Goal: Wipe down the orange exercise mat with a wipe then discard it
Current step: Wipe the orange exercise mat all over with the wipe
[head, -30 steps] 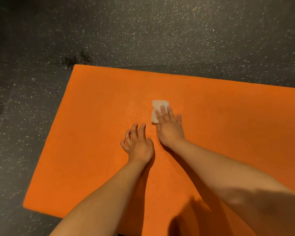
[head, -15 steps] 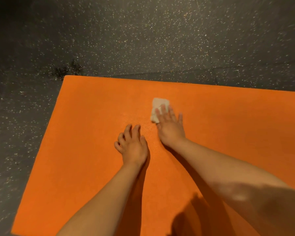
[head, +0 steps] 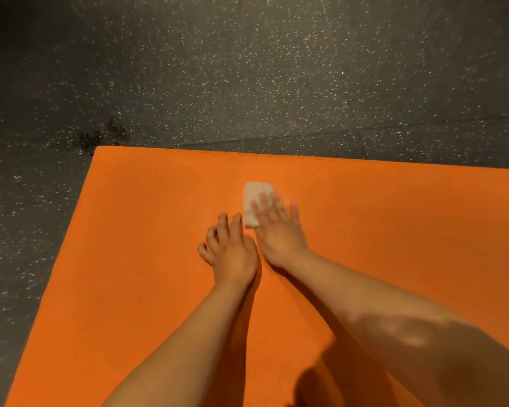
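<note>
— How do the arms lie?
— The bare left forearm point(head: 188, 333) and bare right forearm point(head: 379, 304) reach forward and converge, so the left hand point(head: 232, 254) and right hand point(head: 278, 230) sit just beside each other, palms down.
— And the fingers?
— The left's are spread and bent, tips planted. The right's are straight, flat and blurred, slightly farther forward.

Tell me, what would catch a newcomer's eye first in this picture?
The bright orange exercise mat fills the lower part of the view, vivid against the dark speckled floor beyond its far edge. Near the mat's middle, the right hand presses a small white wipe flat under straight, blurred fingers. The left hand rests on the mat just beside it, fingers bent, holding nothing.
</note>
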Available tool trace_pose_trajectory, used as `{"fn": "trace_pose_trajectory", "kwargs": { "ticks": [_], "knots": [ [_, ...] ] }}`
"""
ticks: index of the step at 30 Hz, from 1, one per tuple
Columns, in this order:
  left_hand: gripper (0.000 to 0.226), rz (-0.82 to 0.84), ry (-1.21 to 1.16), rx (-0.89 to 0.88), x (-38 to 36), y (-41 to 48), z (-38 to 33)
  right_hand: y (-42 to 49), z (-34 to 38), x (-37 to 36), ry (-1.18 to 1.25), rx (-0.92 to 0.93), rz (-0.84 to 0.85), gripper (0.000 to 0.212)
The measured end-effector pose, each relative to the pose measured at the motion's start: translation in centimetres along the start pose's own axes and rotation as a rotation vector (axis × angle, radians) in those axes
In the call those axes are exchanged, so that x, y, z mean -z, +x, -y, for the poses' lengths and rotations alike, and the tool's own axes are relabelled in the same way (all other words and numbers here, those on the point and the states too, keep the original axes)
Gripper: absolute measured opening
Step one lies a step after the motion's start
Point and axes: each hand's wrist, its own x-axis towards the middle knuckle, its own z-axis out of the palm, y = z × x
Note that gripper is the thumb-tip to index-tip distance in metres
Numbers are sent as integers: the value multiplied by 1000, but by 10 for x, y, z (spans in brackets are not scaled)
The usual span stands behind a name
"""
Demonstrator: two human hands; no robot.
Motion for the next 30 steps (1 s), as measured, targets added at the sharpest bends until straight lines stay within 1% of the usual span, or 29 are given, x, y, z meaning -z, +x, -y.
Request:
{"fn": "trace_pose_trajectory", "kwargs": {
  "ticks": [1, 2, 3, 4, 5, 8, 9, 10, 11, 13, 15, 16, 17, 18, 21, 23, 26, 30],
  "knots": [
    [56, 0, 5, -16, -1, 6, -3, -3, 4, -2, -17, 91, 24, 61],
    [57, 8, 5, -23, -1, 12, -6, -3, 2, -2, -35, 142, 31, 60],
    [57, 22, 7, -18, -1, 18, -8, 0, -4, -2, -57, 157, 19, 59],
    [56, 36, 12, -7, -1, 24, -9, 5, -13, 0, -78, 129, -3, 59],
    [56, 50, 22, 7, -2, 27, -10, 11, -23, 2, -81, 56, -32, 59],
    [57, 53, 33, 35, -6, 32, -12, 33, -52, 15, 20, -300, -119, 60],
    [58, 54, 30, 38, -7, 32, -12, 38, -55, 18, 41, -371, -136, 62],
    [58, 58, 26, 40, -7, 32, -13, 42, -51, 19, 55, -390, -149, 63],
    [59, 64, 20, 39, -8, 32, -13, 44, -42, 20, 73, -357, -145, 64],
    [59, 75, 5, 33, -7, 32, -12, 44, -17, 15, 77, -147, -104, 65],
    [57, 92, 8, 24, -6, 32, -11, 42, -1, 8, 3, 64, -48, 65],
    [57, 100, 11, 22, -6, 32, -10, 46, -2, 8, -35, 106, -37, 65],
    [57, 110, 10, 22, -5, 32, -10, 52, -8, 11, -63, 103, -38, 65],
    [58, 119, 6, 26, -5, 32, -10, 59, -15, 16, -82, 61, -44, 65],
    [61, 132, -5, 29, -5, 33, -11, 84, -26, 35, -8, -199, -75, 66],
    [62, 135, -17, 33, -6, 34, -10, 99, -22, 39, 49, -272, -72, 65],
    [65, 137, -60, 18, -5, 35, -7, 98, -19, 35, 40, -207, -64, 67],
    [76, 166, -109, -16, -1, 37, 1, 79, -12, 29, -12, 9, -13, 68]
  ]
}}
